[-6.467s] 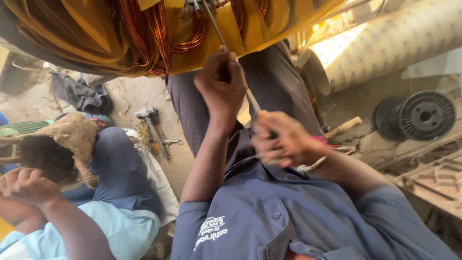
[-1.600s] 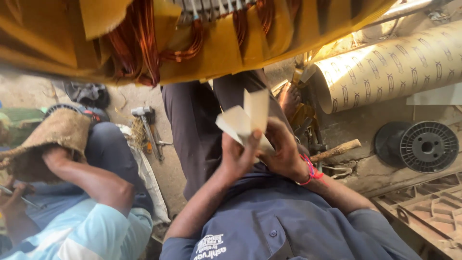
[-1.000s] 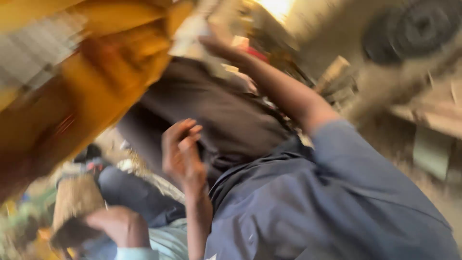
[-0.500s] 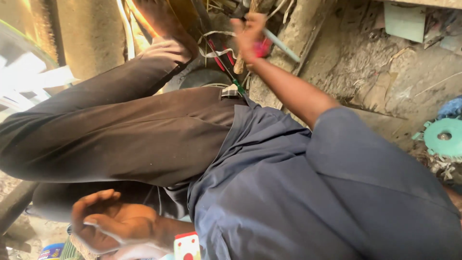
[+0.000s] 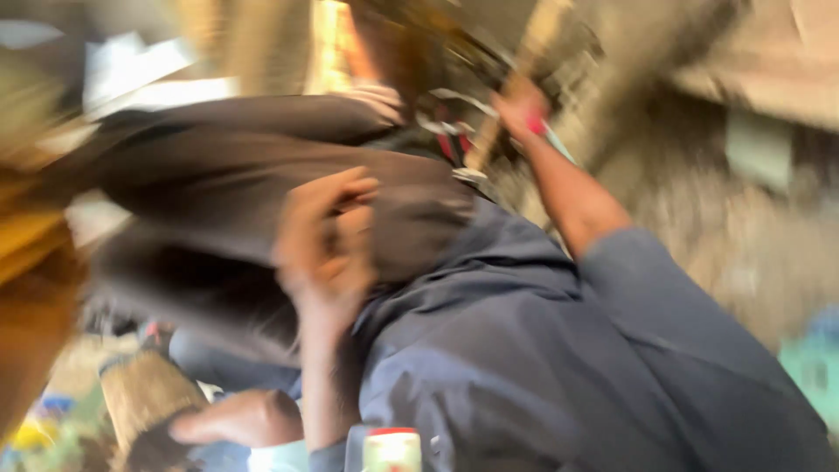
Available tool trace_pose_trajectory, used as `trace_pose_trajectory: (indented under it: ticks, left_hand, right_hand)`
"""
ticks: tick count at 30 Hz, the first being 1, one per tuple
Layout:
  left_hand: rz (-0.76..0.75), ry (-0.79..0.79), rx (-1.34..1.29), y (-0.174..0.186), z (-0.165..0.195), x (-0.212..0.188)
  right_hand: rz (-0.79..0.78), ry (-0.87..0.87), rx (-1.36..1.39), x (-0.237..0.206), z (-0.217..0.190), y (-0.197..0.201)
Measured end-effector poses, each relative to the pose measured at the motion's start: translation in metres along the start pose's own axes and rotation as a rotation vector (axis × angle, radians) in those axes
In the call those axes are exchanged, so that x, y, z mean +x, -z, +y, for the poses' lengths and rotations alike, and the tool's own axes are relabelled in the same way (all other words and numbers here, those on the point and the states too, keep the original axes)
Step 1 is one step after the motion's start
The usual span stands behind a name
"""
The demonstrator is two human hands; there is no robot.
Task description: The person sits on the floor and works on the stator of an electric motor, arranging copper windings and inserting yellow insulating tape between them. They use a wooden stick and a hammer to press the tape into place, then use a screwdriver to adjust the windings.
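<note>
Stick-like tool (image 5: 500,118), pale and blurred, is lying among tangled wires (image 5: 450,109) at the top of the view, beyond the dark trousers (image 5: 218,183). Right hand (image 5: 523,107) is reaching to it at arm's length; whether its fingers are closing on it cannot be told through the blur. Left hand (image 5: 325,240) is hovering over the lap, fingers loosely curled and holding nothing. Risk, as a judgement: the fast-moving view is obscuring the reach, so the wires may be snagging the right hand.
</note>
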State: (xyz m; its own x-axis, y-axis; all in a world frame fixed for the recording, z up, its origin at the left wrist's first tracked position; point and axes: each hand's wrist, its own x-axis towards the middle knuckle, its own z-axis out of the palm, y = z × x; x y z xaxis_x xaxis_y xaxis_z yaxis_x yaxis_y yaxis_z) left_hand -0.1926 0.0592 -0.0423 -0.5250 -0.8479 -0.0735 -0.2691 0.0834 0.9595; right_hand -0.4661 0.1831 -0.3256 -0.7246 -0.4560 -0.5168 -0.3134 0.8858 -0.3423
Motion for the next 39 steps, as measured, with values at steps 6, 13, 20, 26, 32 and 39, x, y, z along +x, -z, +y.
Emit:
trace_pose_trajectory:
  ticks: [6,13,20,26,32,39]
  left_hand:
    - [-0.049,-0.167,0.07,-0.01,-0.015,0.01]
    - [0.122,-0.477,0.487,-0.088,0.025,0.007]
    - [0.4,-0.617,0.226,-0.056,0.094,-0.036]
    - [0.435,-0.788,0.318,-0.011,0.13,-0.06]
    - [0.332,-0.699,0.274,0.012,0.098,-0.068]
    - [0.583,-0.383,-0.457,0.07,0.002,-0.091]
  right_hand:
    - [-0.02,0.441,0.425,-0.047,-0.041,0.015]
    - [-0.485,0.824,1.264,-0.141,-0.065,0.097]
    - [-0.516,0.963,1.048,-0.179,-0.076,0.166]
    - [-0.555,1.044,0.947,-0.196,-0.078,0.172]
    - [-0.557,1.222,0.711,-0.212,-0.126,0.179]
    - [-0.697,1.17,0.531,-0.251,-0.185,0.169]
